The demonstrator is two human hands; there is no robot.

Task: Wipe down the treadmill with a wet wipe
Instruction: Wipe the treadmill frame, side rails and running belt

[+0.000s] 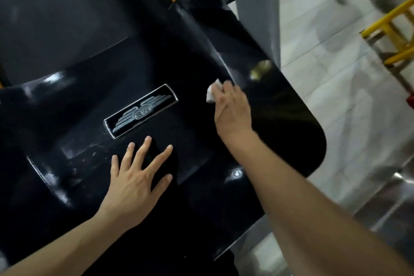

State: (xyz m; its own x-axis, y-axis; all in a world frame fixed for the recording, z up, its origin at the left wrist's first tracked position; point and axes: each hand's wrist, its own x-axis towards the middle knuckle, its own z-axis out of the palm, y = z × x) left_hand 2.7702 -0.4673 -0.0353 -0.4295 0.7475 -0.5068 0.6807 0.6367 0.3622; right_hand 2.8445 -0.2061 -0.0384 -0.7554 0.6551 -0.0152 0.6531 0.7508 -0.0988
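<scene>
- Floor: pale grey rectangular floor tiles point(336, 87) with faint grout lines cover the right side of the view.
- Furniture: a yellow painted metal frame point(389, 27) with crossbars stands on the tiles at the right edge.
- Structure: a grey upright post point(257, 6) rises at top centre-right.
- Light: soft, diffuse reflections lie on the tiles; the top right corner is dark and blurred.

Dim indoor light; small white glints are showing on the glossy black treadmill cover point(201, 47). Overall frame is looking soft, floor point(336, 101) blurring at right.
</scene>
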